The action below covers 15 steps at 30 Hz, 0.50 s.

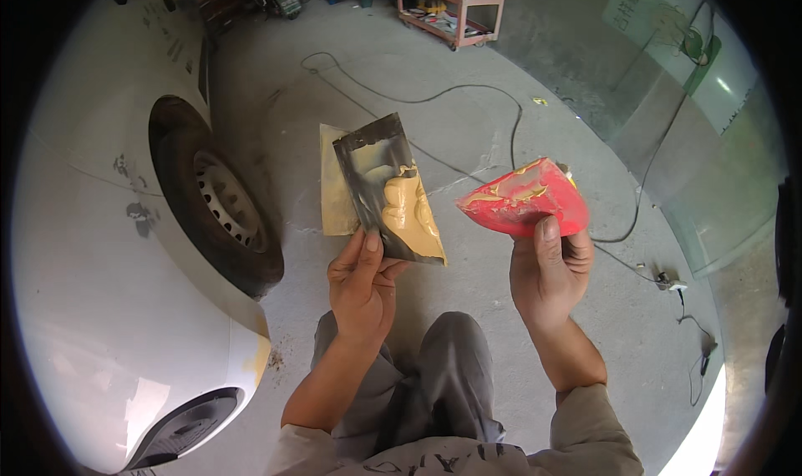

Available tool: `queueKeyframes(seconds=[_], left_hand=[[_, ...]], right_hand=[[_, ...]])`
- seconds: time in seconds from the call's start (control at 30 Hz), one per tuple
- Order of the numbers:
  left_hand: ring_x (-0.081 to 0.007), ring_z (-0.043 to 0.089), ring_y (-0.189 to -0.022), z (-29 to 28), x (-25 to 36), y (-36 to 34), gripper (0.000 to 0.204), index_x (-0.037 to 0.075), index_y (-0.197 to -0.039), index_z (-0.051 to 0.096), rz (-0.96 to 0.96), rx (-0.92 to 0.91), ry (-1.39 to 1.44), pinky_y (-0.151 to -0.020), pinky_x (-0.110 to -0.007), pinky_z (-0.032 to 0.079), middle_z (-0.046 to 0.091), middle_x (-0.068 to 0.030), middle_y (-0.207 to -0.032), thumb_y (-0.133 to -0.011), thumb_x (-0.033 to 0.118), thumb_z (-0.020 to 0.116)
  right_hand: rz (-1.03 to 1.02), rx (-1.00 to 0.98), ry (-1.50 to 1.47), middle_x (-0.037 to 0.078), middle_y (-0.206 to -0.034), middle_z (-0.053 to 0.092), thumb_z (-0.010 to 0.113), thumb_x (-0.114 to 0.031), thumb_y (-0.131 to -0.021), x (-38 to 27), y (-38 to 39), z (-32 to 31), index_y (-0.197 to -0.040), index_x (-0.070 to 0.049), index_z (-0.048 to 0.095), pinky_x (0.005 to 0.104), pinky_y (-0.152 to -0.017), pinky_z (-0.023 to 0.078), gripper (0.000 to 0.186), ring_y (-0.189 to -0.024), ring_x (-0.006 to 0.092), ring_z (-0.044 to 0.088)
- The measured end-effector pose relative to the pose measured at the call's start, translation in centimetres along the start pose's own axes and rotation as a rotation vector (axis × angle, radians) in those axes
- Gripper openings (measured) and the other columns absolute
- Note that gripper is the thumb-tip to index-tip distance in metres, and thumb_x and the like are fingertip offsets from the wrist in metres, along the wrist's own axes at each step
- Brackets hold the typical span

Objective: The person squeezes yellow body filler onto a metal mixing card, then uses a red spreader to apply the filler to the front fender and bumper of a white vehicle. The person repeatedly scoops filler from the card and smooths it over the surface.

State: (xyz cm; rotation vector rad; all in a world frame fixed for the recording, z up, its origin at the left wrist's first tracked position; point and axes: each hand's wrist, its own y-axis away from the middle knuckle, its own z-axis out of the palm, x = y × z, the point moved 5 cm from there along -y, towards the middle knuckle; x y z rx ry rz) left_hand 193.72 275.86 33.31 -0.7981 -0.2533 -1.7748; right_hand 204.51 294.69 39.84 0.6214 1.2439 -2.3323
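My left hand (365,296) pinches the lower edge of a dark flat board (368,188), thumb in front and fingers behind. A thick smear of tan body filler (408,213) lies on the board's right half. Behind it, in the same hand, is a second thin, yellowish sheet (332,188). My right hand (550,271) is closed on a red flexible spreader (543,204), with the thumb on its near face. Dried and fresh-looking tan streaks run along the spreader's upper left edge. Board and spreader are held up apart from each other.
At the left stands a white vehicle body (92,250) with dark scuffs, beside a wheel (227,196). A hose or cable (451,89) snakes across the concrete floor to a socket block (668,282). A wheeled shelf cart (455,12) is at the back; a glass panel (693,142) leans right.
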Motion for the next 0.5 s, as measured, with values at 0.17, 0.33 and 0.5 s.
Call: queueKeyframes(seconds=[0.17, 0.33, 0.5], left_hand=[[-0.0179, 0.073, -0.096, 3.3, -1.8, -3.7, 0.030, -0.007, -0.131, 0.063, 0.042, -0.068, 0.059, -0.085, -0.036, 0.065, 0.070, -0.0109, -0.118, -0.107, 0.009, 0.055], [-0.0160, 0.071, -0.092, 1.6, 0.3, -8.1, 0.027, -0.008, -0.126, 0.064, 0.173, -0.096, -0.023, -0.083, -0.036, 0.064, 0.071, -0.0110, -0.113, -0.107, 0.008, 0.055], [-0.0183, 0.072, -0.103, -0.3, -1.6, -12.1, 0.032, -0.001, -0.136, 0.062, 0.142, -0.124, 0.027, -0.088, -0.038, 0.062, 0.071, -0.0110, -0.121, -0.106, 0.007, 0.057]], right_hand=[[-0.035, -0.038, 0.333, 0.009, -0.121, 0.057, 0.065, -0.004, -0.101, 0.4, 0.3, 0.8, -0.125, 0.003, 0.067, 0.0295, -0.095, 0.045, 0.026, -0.106, 0.0153, 0.053], [0.166, -0.096, 0.547, 0.009, -0.118, 0.059, 0.067, -0.004, -0.100, 5.0, -1.5, 1.6, -0.123, 0.004, 0.069, 0.0268, -0.092, 0.044, 0.025, -0.104, 0.0152, 0.054], [0.034, -0.137, 0.540, 0.009, -0.121, 0.060, 0.061, -0.008, -0.104, 6.2, -5.9, 3.1, -0.125, 0.001, 0.070, 0.0341, -0.108, 0.043, 0.024, -0.114, 0.0195, 0.057]])
